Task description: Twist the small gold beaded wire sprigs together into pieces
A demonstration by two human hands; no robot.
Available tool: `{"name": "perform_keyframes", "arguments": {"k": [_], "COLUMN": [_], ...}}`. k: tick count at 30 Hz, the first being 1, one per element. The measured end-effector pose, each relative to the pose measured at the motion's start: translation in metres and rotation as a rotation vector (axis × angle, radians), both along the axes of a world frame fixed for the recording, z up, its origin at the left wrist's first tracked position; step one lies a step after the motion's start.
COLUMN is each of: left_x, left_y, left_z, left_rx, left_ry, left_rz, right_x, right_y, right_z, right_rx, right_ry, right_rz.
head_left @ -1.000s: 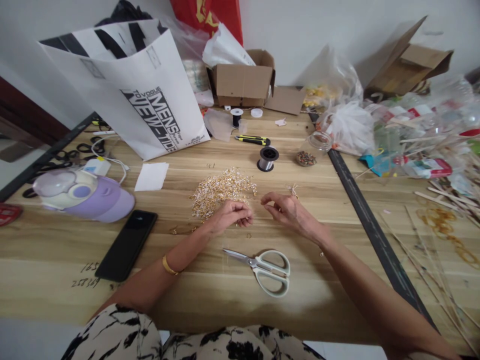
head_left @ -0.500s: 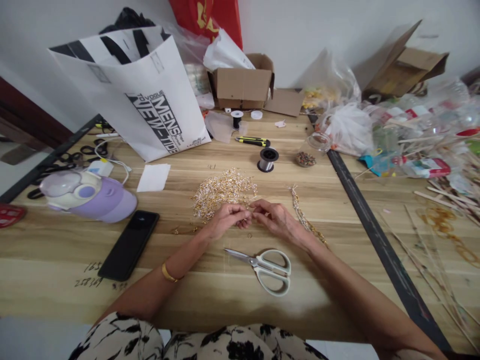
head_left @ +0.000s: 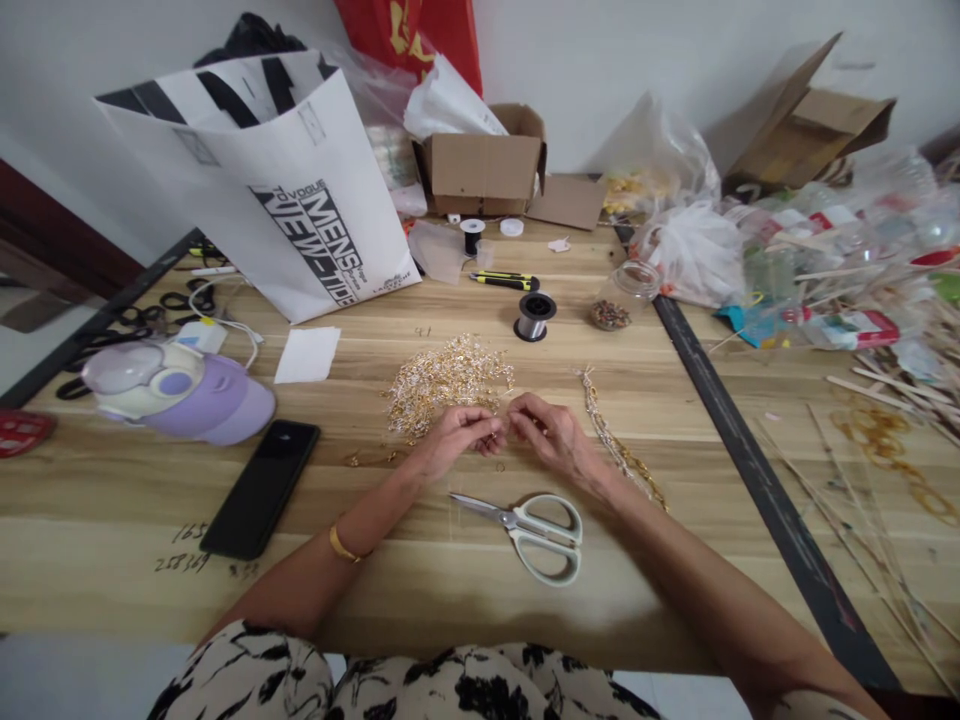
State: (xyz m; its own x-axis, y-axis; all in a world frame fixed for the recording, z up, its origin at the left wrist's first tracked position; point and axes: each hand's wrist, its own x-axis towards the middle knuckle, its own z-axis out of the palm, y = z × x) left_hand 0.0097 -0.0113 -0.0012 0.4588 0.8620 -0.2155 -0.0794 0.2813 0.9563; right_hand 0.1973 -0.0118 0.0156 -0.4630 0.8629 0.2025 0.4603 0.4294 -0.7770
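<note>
Holds both hands close together above the wooden surface (head_left: pixel 390 600). Has the left hand (head_left: pixel 456 440) at the near edge of a heap of gold and pale beads (head_left: pixel 448 380), thumb drawn against curled fingers: grip closed, contents too small to tell. Has the right hand (head_left: pixel 553 438) opposite, thumb and forefinger aimed at the left fingertips, touching or just beside them; cannot tell which, nor whether pinched or slightly parted. Wears a gold bracelet (head_left: pixel 341 545) on the left wrist.

To the right of the right hand, a gold and pale bead strand (head_left: pixel 602 428), stretched out on the surface and reaching back beside the forearm. Just nearer than the fingertips, a small ring (head_left: pixel 501 467). Nearer still, pale-handled scissors (head_left: pixel 511 520), blades toward the left.

Beyond the hands, an upright spool of grey thread (head_left: pixel 533 322), a yellow-and-black utility knife (head_left: pixel 506 280), a spool of black thread (head_left: pixel 472 240) and, farther right, a clear jar (head_left: pixel 632 285) with mixed beads inside. Off to the left, a black smartphone (head_left: pixel 262 490) near a lavender-and-cream bottle (head_left: pixel 217 400); behind, a white paper bag (head_left: pixel 247 180) beside an open cardboard box (head_left: pixel 484 167).
</note>
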Motion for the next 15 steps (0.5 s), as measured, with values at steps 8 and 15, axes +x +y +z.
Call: {"name": "perform_keyframes", "arguments": {"k": [8,15], "left_x": [0.003,0.000], "left_y": [-0.002,-0.001], "left_z": [-0.003,0.000], "left_rx": [-0.016,0.050], "left_ry": [0.056,0.100], "left_rz": [-0.002,-0.051], "right_x": [0.003,0.002], "right_y": [-0.002,-0.003], "right_z": [-0.019,-0.022], "right_rx": [0.029,0.015], "right_ry": [0.069,0.061], "right_rz": [-0.110,-0.100]}}
